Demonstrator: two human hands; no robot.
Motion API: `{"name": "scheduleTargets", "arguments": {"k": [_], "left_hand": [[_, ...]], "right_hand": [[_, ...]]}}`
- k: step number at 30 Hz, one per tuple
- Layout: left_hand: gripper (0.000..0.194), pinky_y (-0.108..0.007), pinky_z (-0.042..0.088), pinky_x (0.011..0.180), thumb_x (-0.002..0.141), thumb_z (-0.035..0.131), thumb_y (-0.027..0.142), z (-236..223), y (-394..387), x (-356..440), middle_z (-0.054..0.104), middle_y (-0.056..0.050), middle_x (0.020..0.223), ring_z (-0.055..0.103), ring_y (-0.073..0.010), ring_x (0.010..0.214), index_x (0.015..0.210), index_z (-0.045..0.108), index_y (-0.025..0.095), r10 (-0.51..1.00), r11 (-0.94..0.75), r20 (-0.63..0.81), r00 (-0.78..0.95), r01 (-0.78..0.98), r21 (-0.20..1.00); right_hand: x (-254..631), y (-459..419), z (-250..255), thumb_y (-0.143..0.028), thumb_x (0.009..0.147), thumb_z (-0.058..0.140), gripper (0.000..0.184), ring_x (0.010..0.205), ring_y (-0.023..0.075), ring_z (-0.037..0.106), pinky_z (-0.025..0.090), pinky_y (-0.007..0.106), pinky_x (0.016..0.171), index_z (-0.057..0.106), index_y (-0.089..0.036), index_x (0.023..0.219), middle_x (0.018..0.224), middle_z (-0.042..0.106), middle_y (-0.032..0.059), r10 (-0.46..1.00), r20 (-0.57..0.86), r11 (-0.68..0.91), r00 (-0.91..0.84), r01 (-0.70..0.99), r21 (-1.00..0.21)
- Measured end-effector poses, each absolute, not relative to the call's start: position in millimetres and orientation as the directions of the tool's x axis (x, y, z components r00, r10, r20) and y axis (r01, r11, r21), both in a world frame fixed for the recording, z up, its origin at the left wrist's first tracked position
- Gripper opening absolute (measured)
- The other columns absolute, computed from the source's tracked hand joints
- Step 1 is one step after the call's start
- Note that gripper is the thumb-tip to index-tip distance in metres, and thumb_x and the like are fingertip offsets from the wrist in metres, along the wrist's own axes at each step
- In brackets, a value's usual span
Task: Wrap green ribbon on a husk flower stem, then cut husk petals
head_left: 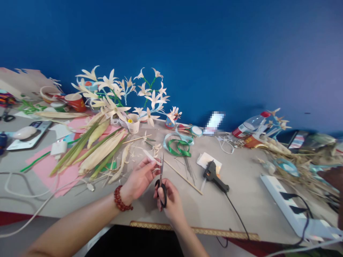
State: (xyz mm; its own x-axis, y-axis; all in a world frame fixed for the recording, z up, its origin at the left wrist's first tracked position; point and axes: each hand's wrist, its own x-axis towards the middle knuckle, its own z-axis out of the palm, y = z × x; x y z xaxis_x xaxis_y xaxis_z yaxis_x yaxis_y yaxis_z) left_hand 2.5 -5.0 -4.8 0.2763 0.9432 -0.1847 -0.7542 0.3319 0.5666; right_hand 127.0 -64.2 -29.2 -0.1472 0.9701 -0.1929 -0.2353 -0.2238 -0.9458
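My right hand (169, 200) grips black-handled scissors (161, 180), with fingers through the loops and blades pointing up and away from me. Beside it, my left hand (142, 178), with a red beaded bracelet (122, 198) on its wrist, pinches a thin pale strip of husk (151, 156). The strip lies close against the scissor blades; whether they are cutting it I cannot tell. Just beyond are small husk scraps and a thin wooden stick (184, 177). Dried corn husks (100, 153) lie to the left of my left hand on pink paper (40, 167).
A black glue gun (214, 176) rests on a white pad, its cord running off the front edge. Green ribbon (180, 148) is coiled behind. Husk flowers (152, 98) stand in cups at the back. Far right are a power strip (289, 207) and what looks like another person's hand (332, 178).
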Motion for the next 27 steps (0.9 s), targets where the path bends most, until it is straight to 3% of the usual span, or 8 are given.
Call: {"name": "scheduleTargets", "arguments": {"k": [9,16,27], "left_hand": [[0.005,-0.026,0.05,0.074,0.08,0.068,0.017,-3.6,-5.7,1.8,0.067,-0.003,0.093,0.062,-0.0113,0.076,0.084,0.067,0.015,0.95,0.305,-0.15,0.274,-0.705,0.64],[0.009,-0.028,0.049,0.074,0.08,0.069,0.023,1.2,-4.6,-3.4,0.068,-0.003,0.084,0.061,-0.0127,0.072,0.079,0.064,0.015,0.955,0.254,-0.116,0.272,-0.552,0.794],[0.011,-0.029,0.047,0.074,0.079,0.069,0.025,7.2,-3.5,-6.4,0.063,-0.003,0.078,0.06,-0.014,0.072,0.076,0.064,0.015,0.937,0.255,-0.097,0.335,-0.47,0.845]], "right_hand": [[130.5,-67.9,-39.0,-0.057,0.082,0.062,0.043,0.031,0.0019,0.031,0.022,0.016,0.031,0.043,-0.02,0.071,0.053,0.05,-0.0073,0.974,-0.181,-0.208,-0.134,-0.22,-0.953],[156.0,-67.3,-24.4,-0.06,0.079,0.063,0.044,0.041,0.0053,0.036,0.029,0.018,0.036,0.046,-0.019,0.076,0.062,0.055,-0.0034,0.952,-0.181,-0.2,-0.245,-0.056,-0.978],[171.7,-65.7,-15.7,-0.064,0.073,0.066,0.047,0.045,0.007,0.035,0.027,0.02,0.042,0.047,-0.02,0.075,0.062,0.054,-0.0034,0.924,-0.204,-0.222,-0.323,-0.019,-0.975]]}}
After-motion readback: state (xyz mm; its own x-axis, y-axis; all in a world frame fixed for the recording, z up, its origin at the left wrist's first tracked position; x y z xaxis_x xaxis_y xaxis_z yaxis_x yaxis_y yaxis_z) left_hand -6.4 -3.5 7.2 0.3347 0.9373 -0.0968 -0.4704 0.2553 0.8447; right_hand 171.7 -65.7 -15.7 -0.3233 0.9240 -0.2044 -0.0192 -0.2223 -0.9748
